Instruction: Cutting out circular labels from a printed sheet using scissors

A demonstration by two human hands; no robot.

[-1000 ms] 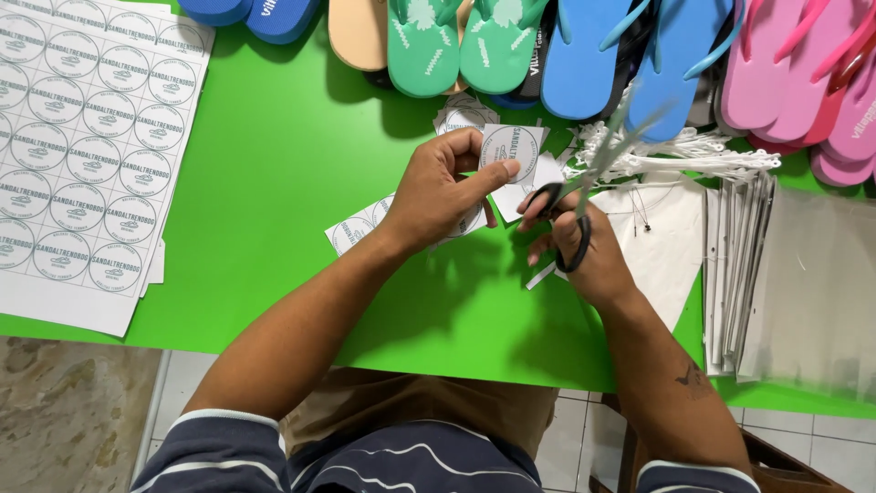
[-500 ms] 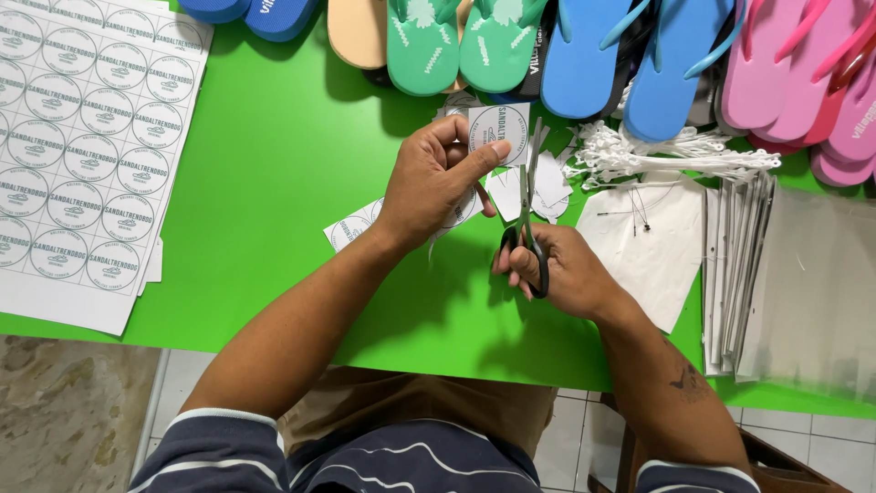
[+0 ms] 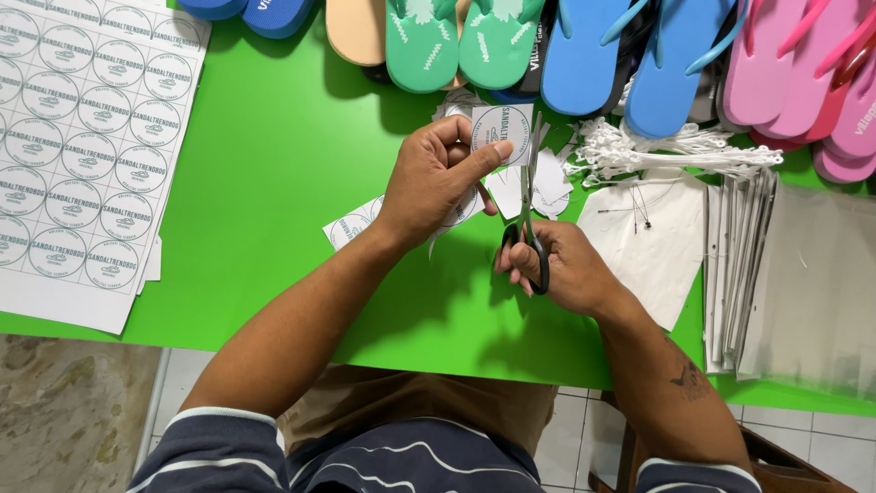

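My left hand (image 3: 436, 176) pinches a small white paper label (image 3: 503, 129) with a round printed mark, held up over the green table (image 3: 274, 183). My right hand (image 3: 558, 267) grips black-handled scissors (image 3: 529, 219), whose blades point upward along the right edge of the label. Under my left hand lie several cut paper pieces (image 3: 351, 225) and white scraps (image 3: 547, 178).
A large white sheet of round printed labels (image 3: 78, 137) covers the left of the table. Flip-flops line the far edge: green (image 3: 461, 41), blue (image 3: 630, 55), pink (image 3: 803, 64). White looped strings (image 3: 666, 155), a white sheet (image 3: 652, 237) and stacked clear bags (image 3: 794, 274) lie at the right.
My right hand has swung the scissors from pointing up-right to upright, blades now against the label. My left hand has lifted the label slightly toward the flip-flops.
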